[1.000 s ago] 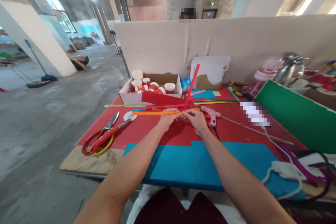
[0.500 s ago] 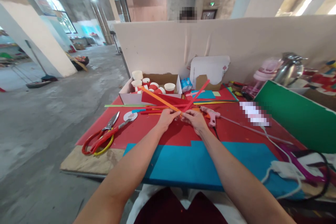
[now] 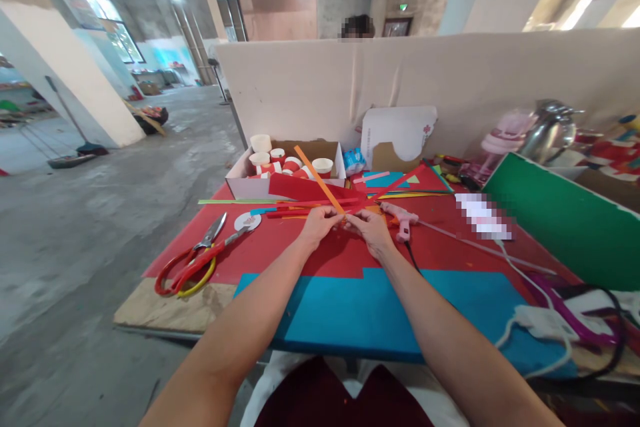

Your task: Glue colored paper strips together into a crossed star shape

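Note:
My left hand (image 3: 319,227) pinches the lower end of an orange paper strip (image 3: 318,177), which leans up to the left. Close beside it, my right hand (image 3: 371,229) grips a red paper strip (image 3: 400,183) slanting up to the right. The two strips meet between my fingertips; how they are joined there is hidden. Just right of my right hand lies a pink glue gun (image 3: 403,219) with a pale glue stick in its back. More strips in red, blue and light green (image 3: 225,201) lie flat beyond my hands.
Red-handled scissors (image 3: 193,259) and a second red-handled tool lie left, by a white disc (image 3: 248,221). Behind stands a box (image 3: 246,185) of red-and-white paper cups. Blue sheets (image 3: 350,313) line the table's near edge. To the right are a green board (image 3: 560,220) and white cables.
The orange strip has swung clockwise and stands steeper. The red strip has tipped lower toward the right. My hands have stayed nearly in place.

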### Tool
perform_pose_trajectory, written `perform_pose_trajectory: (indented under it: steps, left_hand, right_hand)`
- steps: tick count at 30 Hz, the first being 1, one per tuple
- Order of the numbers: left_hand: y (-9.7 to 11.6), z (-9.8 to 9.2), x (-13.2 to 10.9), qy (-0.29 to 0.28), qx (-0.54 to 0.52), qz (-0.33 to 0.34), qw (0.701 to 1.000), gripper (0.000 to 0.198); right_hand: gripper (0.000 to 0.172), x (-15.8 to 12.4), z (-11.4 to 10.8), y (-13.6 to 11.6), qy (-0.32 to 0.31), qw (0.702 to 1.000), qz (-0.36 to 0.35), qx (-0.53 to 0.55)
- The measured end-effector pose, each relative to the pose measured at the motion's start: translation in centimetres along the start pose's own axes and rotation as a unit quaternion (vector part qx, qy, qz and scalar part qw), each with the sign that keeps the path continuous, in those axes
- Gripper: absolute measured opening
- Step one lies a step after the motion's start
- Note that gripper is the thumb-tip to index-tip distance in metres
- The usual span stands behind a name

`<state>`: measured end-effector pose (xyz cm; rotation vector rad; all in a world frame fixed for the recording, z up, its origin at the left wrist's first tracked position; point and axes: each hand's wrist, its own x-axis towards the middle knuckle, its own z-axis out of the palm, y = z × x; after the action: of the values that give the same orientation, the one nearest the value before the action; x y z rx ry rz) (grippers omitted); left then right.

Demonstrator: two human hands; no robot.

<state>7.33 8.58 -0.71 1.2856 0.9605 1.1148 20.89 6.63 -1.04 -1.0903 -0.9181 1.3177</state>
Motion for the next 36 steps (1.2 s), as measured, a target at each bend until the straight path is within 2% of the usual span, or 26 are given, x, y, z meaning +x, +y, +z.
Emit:
perform_pose_trajectory:
  steps: [5,11,15,21,28,36]
  left_hand:
    - [0.12,0.27,-0.04,0.014,-0.021,-0.022,0.999,0.023]
    - [-0.09,0.08,0.05,0.03,-0.026,-0.017,0.999,0.019]
    - [-0.19,-0.19,0.19,0.02,-0.031,-0.015,0.999,0.018]
    - [0.06,-0.17,0.06,0.007,-0.044,-0.018,0.999,0.02]
    - [0.19,-0.12,0.0,0.004,-0.045,-0.025,0.999,0.022]
    - [-0.16,-0.19,0.14,0.004,-0.052,-0.025,0.998,0.023]
  right_hand:
    - [0.029,0.14,0.07,0.38,0.025,0.999,-0.008,0.022]
    - [0.028,0.08,0.21,0.4,0.008,1.0,-0.009,0.014]
    - [0.027,0.27,0.01,0.33,-0.014,1.0,-0.003,0.02]
    - [0.023,0.62,-0.36,0.39,-0.011,0.998,0.013,0.053]
    - [0.031,0.5,-0.31,0.33,-0.032,0.998,0.011,0.057]
    - [0.032,0.25,-0.28,0.23,-0.051,0.998,0.009,0.042]
